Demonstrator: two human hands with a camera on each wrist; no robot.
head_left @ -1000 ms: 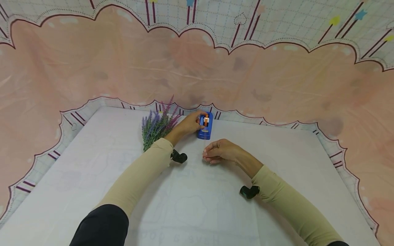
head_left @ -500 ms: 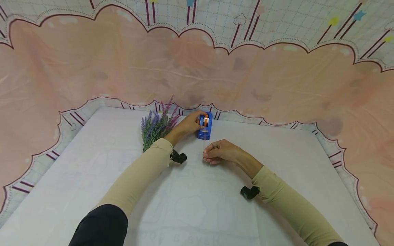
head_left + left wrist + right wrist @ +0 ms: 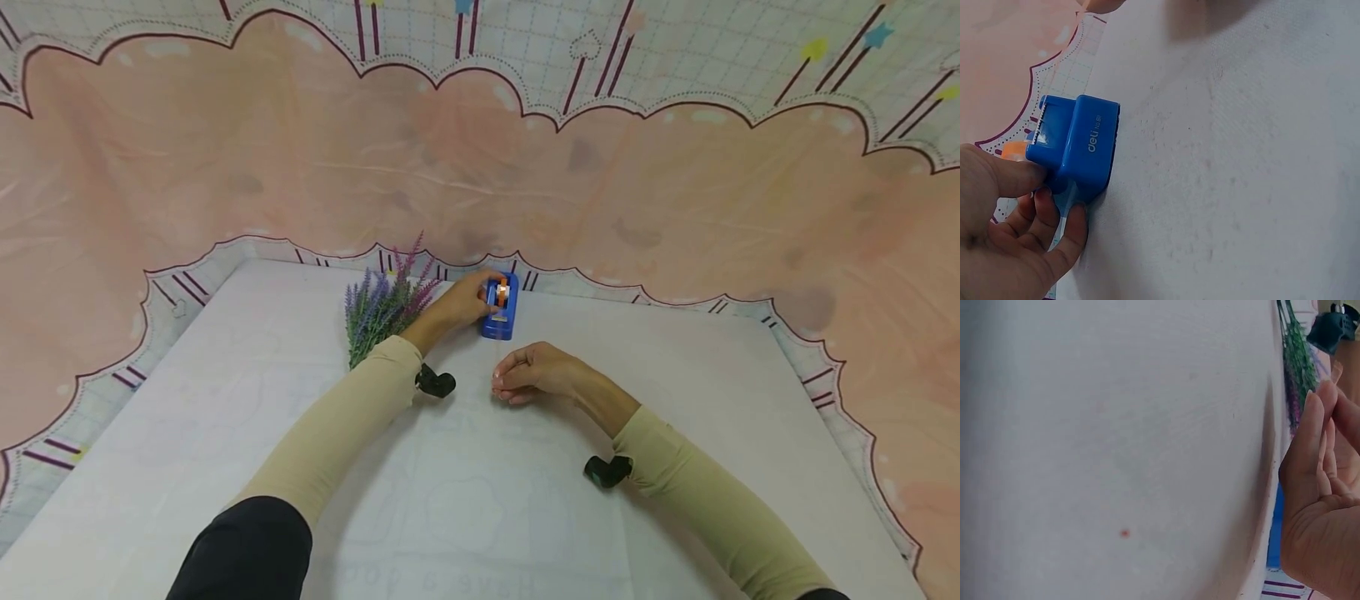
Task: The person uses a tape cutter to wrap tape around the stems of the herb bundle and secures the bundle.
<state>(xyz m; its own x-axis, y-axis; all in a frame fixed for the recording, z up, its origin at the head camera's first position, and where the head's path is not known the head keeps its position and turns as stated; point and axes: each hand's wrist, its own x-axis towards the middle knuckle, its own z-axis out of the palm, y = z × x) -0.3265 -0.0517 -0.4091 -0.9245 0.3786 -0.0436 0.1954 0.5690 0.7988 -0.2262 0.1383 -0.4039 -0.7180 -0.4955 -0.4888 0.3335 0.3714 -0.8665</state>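
A blue tape dispenser [image 3: 506, 323] with an orange core stands near the table's far edge. My left hand [image 3: 467, 300] grips its side, and in the left wrist view the thumb presses just behind the toothed cutter of the dispenser [image 3: 1088, 144]. Nearer to me, my right hand [image 3: 543, 369] is held over the table with thumb and fingertips together. The right wrist view shows a short end of clear tape [image 3: 1337, 372] sticking out of that pinch. Between dispenser and right hand the tape is too faint to follow fully.
To the left of the dispenser lies a bunch of artificial lavender [image 3: 378, 312], partly behind my left forearm. A white cover spreads over the table [image 3: 225, 400]. Behind it hangs a peach patterned cloth [image 3: 480, 183]. Each wrist carries a small black camera [image 3: 436, 382].
The left hand and the dispenser stay in place. My right hand has shifted very slightly left, its fingertips still pinched together.
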